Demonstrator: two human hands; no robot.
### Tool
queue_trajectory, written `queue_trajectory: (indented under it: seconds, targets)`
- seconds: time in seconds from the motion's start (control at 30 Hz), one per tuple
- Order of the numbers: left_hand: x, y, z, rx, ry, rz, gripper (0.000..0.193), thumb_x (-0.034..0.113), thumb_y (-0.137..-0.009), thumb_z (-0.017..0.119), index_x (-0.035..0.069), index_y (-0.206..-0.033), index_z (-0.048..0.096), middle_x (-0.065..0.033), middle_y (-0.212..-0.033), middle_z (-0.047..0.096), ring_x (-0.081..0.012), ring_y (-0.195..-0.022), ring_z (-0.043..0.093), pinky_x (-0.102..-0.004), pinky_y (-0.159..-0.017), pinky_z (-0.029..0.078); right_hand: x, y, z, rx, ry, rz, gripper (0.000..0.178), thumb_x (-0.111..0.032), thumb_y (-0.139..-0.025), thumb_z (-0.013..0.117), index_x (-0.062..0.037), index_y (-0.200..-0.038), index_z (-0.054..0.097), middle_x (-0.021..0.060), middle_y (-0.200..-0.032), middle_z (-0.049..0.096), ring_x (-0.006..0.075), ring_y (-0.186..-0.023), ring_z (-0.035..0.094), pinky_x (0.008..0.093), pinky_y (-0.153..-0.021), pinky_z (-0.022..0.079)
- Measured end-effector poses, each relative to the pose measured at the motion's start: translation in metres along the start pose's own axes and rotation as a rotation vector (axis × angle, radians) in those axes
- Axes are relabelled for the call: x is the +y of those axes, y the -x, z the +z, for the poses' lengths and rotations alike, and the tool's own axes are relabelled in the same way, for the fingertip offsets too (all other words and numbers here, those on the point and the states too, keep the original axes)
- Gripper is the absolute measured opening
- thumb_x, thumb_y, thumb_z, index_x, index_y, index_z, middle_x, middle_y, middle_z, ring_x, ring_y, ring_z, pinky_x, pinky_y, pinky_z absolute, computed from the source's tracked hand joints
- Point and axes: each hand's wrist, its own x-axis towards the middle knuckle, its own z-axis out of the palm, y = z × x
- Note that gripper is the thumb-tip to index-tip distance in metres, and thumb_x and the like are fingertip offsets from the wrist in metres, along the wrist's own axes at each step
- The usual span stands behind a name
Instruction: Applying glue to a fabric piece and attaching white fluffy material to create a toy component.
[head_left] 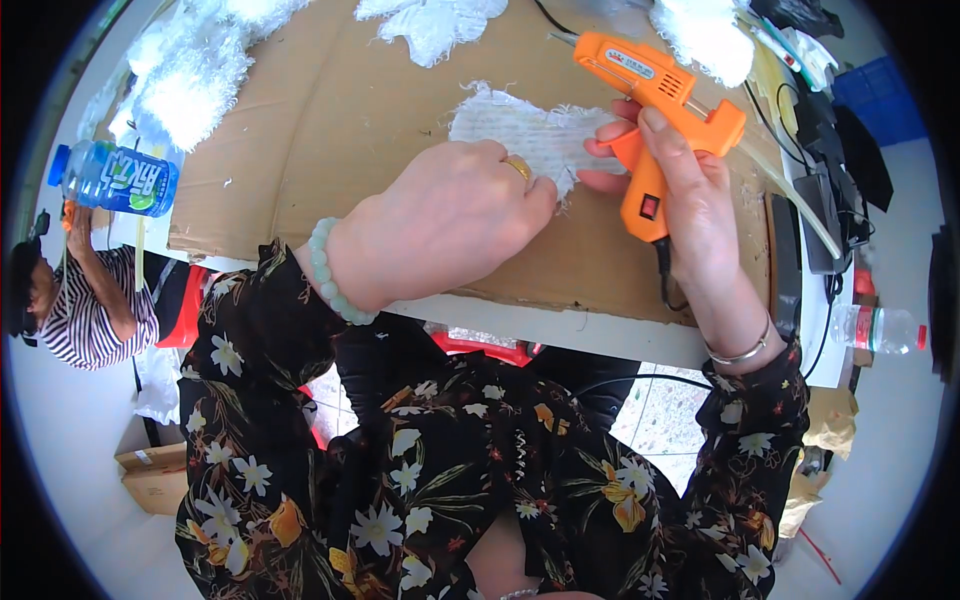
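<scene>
One glue gun (655, 110), two bottles (115, 178), perhaps.

The person wears a black long-sleeved blouse (480, 470) printed with white, yellow and orange flowers and thin green leaves; its sleeves end at the wrists. Below the fingers of the left hand (450, 215), a bracelet of pale green round beads (333, 275) circles the wrist, and a gold ring (519, 166) sits on one finger. A thin silver bangle (742, 350) circles the right wrist.

White counter (560, 330), brown cardboard sheet (330, 120) covering it, frayed white fabric piece (520, 135) at centre, fluffy white scraps (190, 80) far left, blue-labelled bottle (115, 178) at left edge
</scene>
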Motion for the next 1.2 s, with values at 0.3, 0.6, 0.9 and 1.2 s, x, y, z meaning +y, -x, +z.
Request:
queue_trajectory:
  seconds: [0.3, 0.6, 0.9, 1.2]
  targets:
    - [-0.016, 0.006, -0.010, 0.249, 0.470, -0.388, 0.011, 0.006, -0.079, 0.060, 0.004, -0.090, 0.061, -0.0106, -0.072, 0.061, -0.0242, -0.067, 0.061, -0.0314, -0.059, 0.049, 0.004, -0.002, 0.007, -0.026, -0.199, 0.011, 0.035, -0.026, -0.097, 0.049, 0.0010, -0.119, 0.051, 0.0107, -0.096, 0.063, 0.0223, -0.094, 0.063, 0.0429, -0.081, 0.057]
    - [-0.066, -0.021, 0.001, 0.108, 0.753, -0.824, 0.012, 0.002, -0.084, 0.058, 0.003, -0.096, 0.054, -0.0024, -0.088, 0.067, -0.0055, -0.076, 0.055, -0.0203, -0.067, 0.045, 0.006, 0.000, 0.005, -0.048, -0.213, 0.002, 0.035, -0.026, -0.097, 0.049, 0.0011, -0.119, 0.051, 0.0110, -0.098, 0.062, 0.0224, -0.094, 0.063, 0.0423, -0.081, 0.057]
    - [-0.068, -0.018, 0.014, 0.144, 0.944, -0.655, 0.020, -0.002, -0.079, 0.055, 0.002, -0.099, 0.052, -0.0033, -0.079, 0.066, -0.0092, -0.074, 0.058, -0.0248, -0.067, 0.046, 0.007, 0.003, 0.005, -0.031, -0.222, 0.018, 0.036, -0.027, -0.097, 0.049, 0.0008, -0.120, 0.050, 0.0107, -0.098, 0.062, 0.0219, -0.094, 0.063, 0.0422, -0.081, 0.057]
    - [-0.058, 0.000, 0.004, 0.153, 0.426, -0.196, 0.021, -0.004, -0.073, 0.057, 0.004, -0.093, 0.057, -0.0043, -0.077, 0.065, -0.0264, -0.083, 0.061, -0.0324, -0.071, 0.049, 0.004, 0.007, 0.006, -0.008, -0.207, 0.048, 0.036, -0.027, -0.098, 0.047, 0.0022, -0.119, 0.050, 0.0101, -0.095, 0.062, 0.0203, -0.093, 0.063, 0.0425, -0.083, 0.056]
